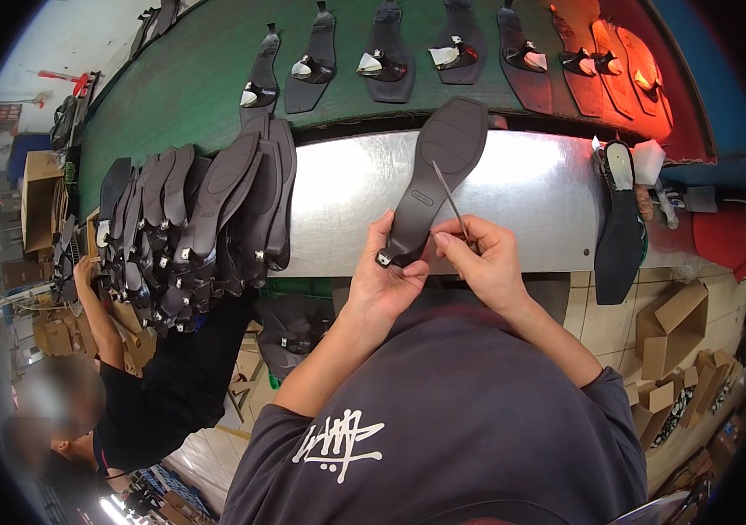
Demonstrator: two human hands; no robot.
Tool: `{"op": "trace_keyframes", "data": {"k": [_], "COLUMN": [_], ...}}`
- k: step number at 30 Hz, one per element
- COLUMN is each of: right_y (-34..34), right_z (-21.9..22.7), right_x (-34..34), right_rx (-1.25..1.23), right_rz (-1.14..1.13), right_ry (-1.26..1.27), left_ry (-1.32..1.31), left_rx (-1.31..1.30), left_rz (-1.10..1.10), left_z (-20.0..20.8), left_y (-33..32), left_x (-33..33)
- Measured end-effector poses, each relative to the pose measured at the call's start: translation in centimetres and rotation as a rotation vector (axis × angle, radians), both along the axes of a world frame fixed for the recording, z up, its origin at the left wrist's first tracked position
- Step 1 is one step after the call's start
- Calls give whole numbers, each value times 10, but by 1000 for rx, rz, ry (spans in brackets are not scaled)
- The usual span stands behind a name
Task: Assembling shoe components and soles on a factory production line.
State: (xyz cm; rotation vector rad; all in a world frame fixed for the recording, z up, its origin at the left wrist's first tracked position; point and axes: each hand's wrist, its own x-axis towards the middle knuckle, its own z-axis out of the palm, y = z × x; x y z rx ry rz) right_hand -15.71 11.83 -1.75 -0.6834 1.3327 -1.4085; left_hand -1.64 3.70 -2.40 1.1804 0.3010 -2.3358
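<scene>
The head camera, a wide fisheye, looks steeply down over the wearer's dark shirt [478,394], which fills the lower centre. The left hand [386,280] and right hand [489,262] sit close, mid-frame; the green work surface [171,105] stretches farther off, bending across the top.

Dark sole [428,179] in left hand [384,284], thin tool [450,196] in right hand [493,262].

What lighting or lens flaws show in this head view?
Head view: glare on the metal tabletop, red light tinting the rightmost sandals, fisheye bending along the green surface, black corners, a co-worker's head blurred out; the held sandal looks clear.
</scene>
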Motion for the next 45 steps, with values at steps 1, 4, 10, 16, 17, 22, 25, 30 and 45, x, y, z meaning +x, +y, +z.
{"op": "trace_keyframes", "data": {"k": [1, 4, 10, 16, 17, 22, 25, 30, 45], "right_y": [-1, -4, -4, -2, -2, -4, -5, -6, -10], "right_z": [0, 4, 6, 12, 10, 4, -1, -10, 14], "right_x": [-1, -5, -12, -11, -11, 3, 7, 9, 5], "right_rx": [0, 16, 65, 104, 104, 51, 53, -4, -19], "right_rz": [17, 53, 121, 56, -1, -11, -47, -83, -73], "right_ry": [17, 17, -17, -66, -43, -36, 54, 197, 52], "left_ry": [19, 51, 91, -27, -18, -65, -123, -191, 12], "left_rx": [1, -17, -149, -270, -225, -232, -293, -432, -322], "left_rz": [-20, -47, -132, -118, -56, 0, 19, -1, -126], "left_z": [2, 2, 7, 1, -2, 4, 0, -7, -5], "left_y": [1, 2, 2, 3, 0, 1, 5, 7, 8], "left_x": [-1, 0, 0, 4, 6, -7, -10, -11, -15]}}
